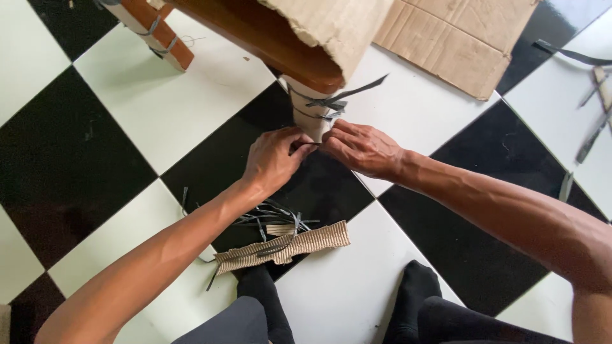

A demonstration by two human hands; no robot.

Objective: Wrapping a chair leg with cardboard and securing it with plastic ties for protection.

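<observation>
We look down on a floor (159, 121) of large black and white tiles set diagonally. Over its upper middle stands a brown wooden piece of furniture (268, 38), partly draped in cardboard (331, 25); a second flat cardboard sheet (456, 41) lies on the floor to the upper right. One leg (159, 32) at upper left shows bare wood with grey straps round it. The nearer leg (312, 114), wrapped in pale paper, comes down from under the draped cardboard with its long axis running steeply down toward us, and a knotted grey strap (331, 102) binds it, loose ends sticking out to the right.

Our two hands meet at the lower end of that leg. The left hand (274, 159) comes from the lower left, fingers curled, thumb and forefinger pinching a thin dark strip (306, 144) that runs across to the right. The right hand (363, 150) comes from the right, fingers pressed together on the wrapping and meeting the same strip. Both are about equally near; the leg lies just above and beyond the fingertips.

Nearer us lie a strip of corrugated card (287, 248) and a tangle of cut straps (274, 216). More strap scraps (593, 114) lie far right. Dark-socked feet (414, 286) rest at the bottom.
</observation>
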